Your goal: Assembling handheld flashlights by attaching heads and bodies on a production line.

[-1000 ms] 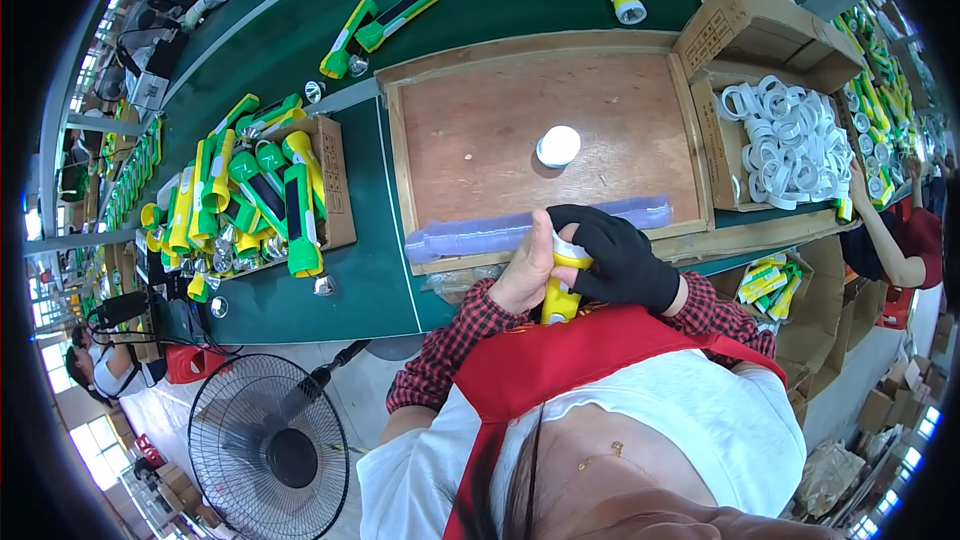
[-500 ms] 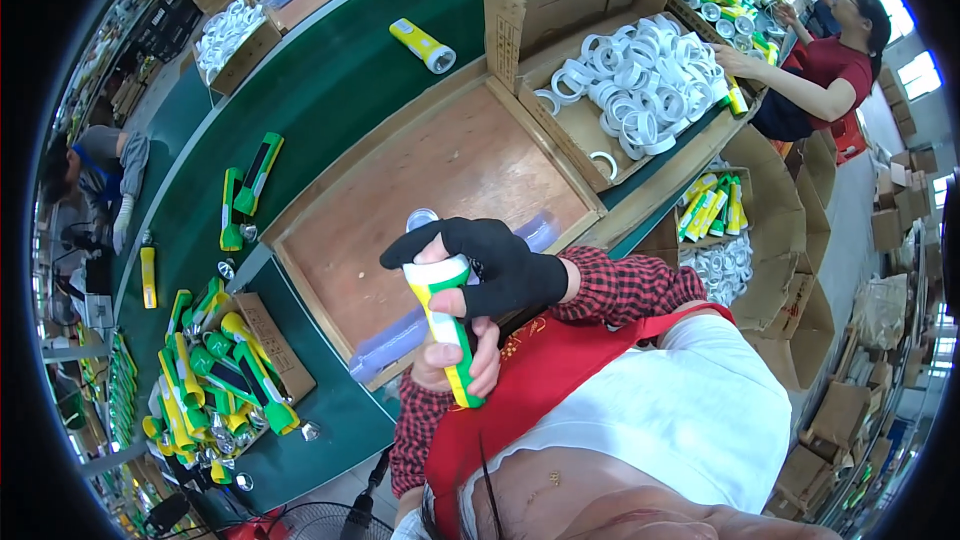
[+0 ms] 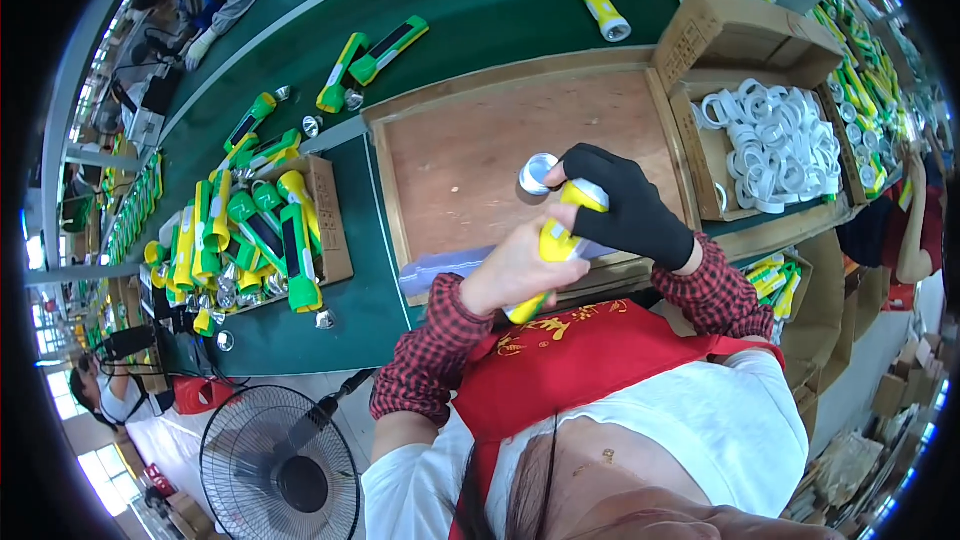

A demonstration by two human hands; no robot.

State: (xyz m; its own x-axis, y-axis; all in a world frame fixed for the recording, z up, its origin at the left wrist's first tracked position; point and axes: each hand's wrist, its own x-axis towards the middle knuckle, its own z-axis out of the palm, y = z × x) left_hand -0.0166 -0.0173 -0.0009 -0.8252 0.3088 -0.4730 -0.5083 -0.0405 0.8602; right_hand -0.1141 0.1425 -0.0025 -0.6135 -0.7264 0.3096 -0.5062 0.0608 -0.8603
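Note:
A yellow flashlight with some green is held at a slant over the front of a framed wooden board. My bare left hand wraps round its body and covers much of it. My right hand, in a black glove with bare fingertips, is closed round the flashlight's upper end. Just beyond the right thumb is a white ring with a clear lens; I cannot tell whether the fingers touch it. A strip of purplish plastic film lies along the board's near edge.
A carton of green and yellow flashlights stands left. At right is an open carton of white rings. Several flashlights lie on the green table, one at the far side. A fan stands lower left. Other people work nearby.
The view has turned, so the surroundings sit differently. My left hand has shifted up the flashlight's body, and my right hand now covers more of its upper end.

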